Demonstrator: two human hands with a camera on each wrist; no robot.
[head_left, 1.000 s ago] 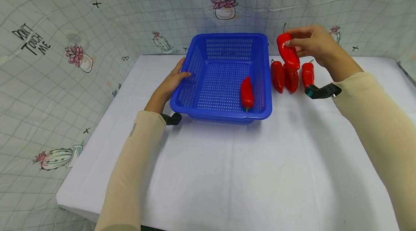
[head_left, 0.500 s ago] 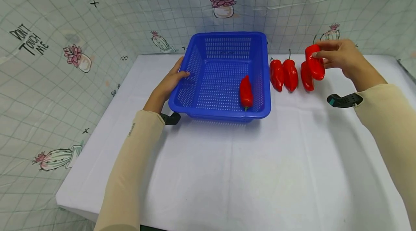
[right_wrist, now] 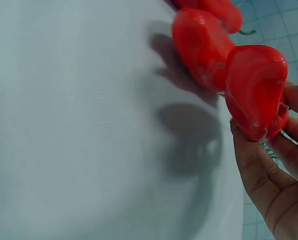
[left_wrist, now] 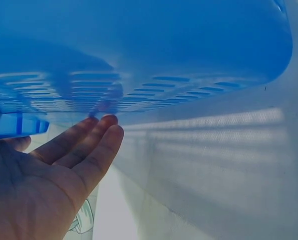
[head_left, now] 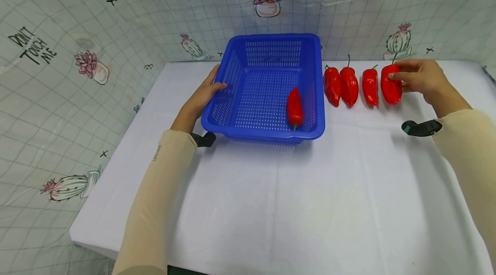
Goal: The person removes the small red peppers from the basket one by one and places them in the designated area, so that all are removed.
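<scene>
At the basket's left side, my left hand [head_left: 200, 97] holds the blue plastic basket [head_left: 263, 134], thumb over the rim and the other fingers against the outer wall. In the left wrist view those fingers [left_wrist: 101, 150] lie fairly straight along the slotted side. My right hand [head_left: 424, 79] pinches a red pepper [head_left: 391, 88] between thumb and fingers, at the right end of a row. Its shadow lies apart from it on the cloth in the right wrist view, so the pepper [right_wrist: 256, 90] is off the table. One red pepper [head_left: 295, 109] lies inside the basket.
Right of the basket lie three more red peppers [head_left: 349, 88] in a row, stems to the back. White cloth [head_left: 271, 206] covers the table. A grid-patterned curtain [head_left: 286, 16] with printed plants hangs behind and to the left.
My right hand has carried its pepper rightward and down, from above the row to its right end. The left hand and basket have stayed in place.
</scene>
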